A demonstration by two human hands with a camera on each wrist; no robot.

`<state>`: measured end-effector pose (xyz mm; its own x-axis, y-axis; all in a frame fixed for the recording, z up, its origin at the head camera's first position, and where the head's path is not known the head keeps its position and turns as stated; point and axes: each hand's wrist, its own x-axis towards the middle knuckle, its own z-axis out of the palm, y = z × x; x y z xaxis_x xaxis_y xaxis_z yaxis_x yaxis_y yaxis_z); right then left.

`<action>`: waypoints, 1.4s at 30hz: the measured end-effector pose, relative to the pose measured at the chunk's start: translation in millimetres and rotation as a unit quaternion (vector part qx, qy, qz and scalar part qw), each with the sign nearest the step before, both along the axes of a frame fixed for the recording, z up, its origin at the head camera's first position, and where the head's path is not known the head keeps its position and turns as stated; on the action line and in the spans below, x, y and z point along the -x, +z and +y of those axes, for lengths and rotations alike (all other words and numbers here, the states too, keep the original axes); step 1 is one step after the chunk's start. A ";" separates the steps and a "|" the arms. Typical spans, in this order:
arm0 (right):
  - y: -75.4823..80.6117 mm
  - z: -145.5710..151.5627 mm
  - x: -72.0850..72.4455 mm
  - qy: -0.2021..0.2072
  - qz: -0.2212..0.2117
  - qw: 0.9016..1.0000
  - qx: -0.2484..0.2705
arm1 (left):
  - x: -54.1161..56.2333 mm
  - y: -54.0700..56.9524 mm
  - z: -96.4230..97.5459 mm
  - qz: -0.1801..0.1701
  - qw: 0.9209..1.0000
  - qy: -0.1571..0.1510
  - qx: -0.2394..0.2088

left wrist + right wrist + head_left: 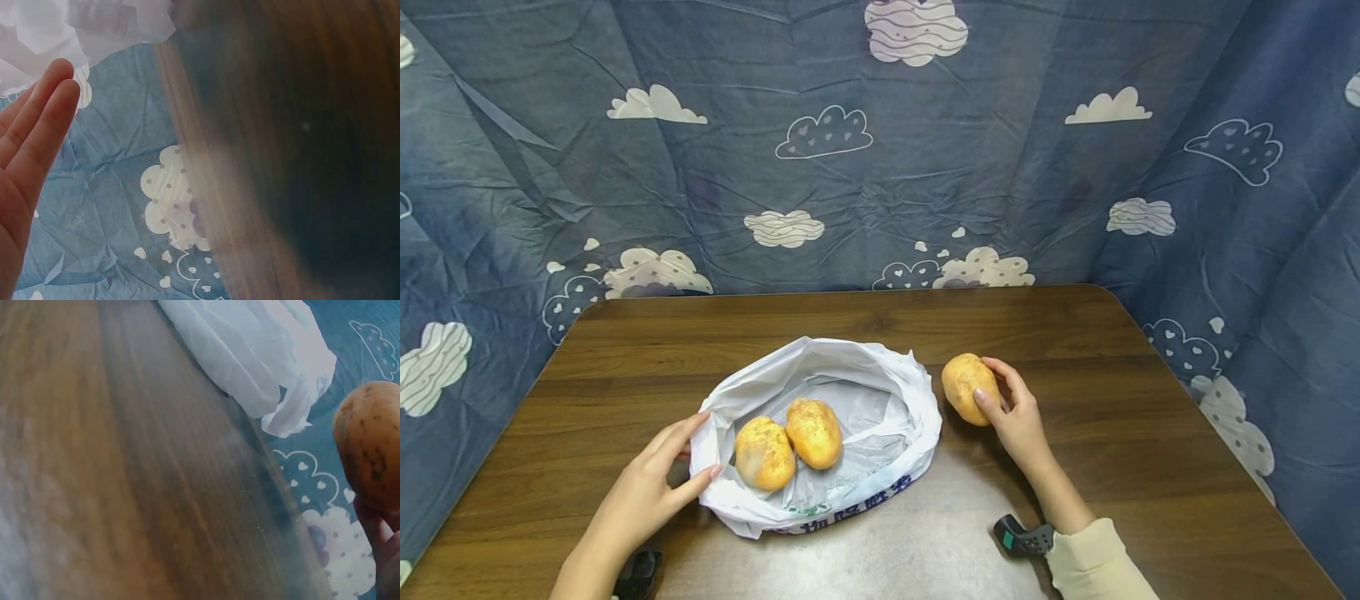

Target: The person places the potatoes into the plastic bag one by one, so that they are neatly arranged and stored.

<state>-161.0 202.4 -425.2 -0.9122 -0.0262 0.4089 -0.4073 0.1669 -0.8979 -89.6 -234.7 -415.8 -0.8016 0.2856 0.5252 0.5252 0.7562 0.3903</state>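
A white plastic bag (917,392) lies with its mouth spread wide, and two potatoes (815,433) rest side by side inside it. At the bag's left rim, my left hand (643,487) touches the plastic with fingertips and thumb spread apart. Its fingers (50,119) look straight in the left wrist view, right by the white plastic (119,28). To the right of the bag, my right hand (1018,421) grips another potato (967,388) between thumb and fingers. Dark specks mark this potato (372,444) in the right wrist view.
Everything stands on a brown wood-grain table (1120,400). Behind and to the right hangs a blue cloth (970,158) printed with white clouds. A black wrist device (1022,536) sits on the right wrist, and another dark one (638,575) shows by the left wrist.
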 end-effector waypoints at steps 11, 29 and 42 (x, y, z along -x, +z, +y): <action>1.3 -4.8 3.8 0.026 0.051 0.998 0.010 | 0.5 -0.1 0.4 -0.002 1.000 0.003 0.001; 26.6 -51.4 -3.1 0.105 0.115 0.988 0.010 | -0.6 0.1 -0.1 -0.006 1.000 0.005 0.007; 34.1 -90.8 -7.9 0.135 0.106 0.985 -0.014 | 1.1 -0.6 0.6 0.007 1.000 -0.002 -0.002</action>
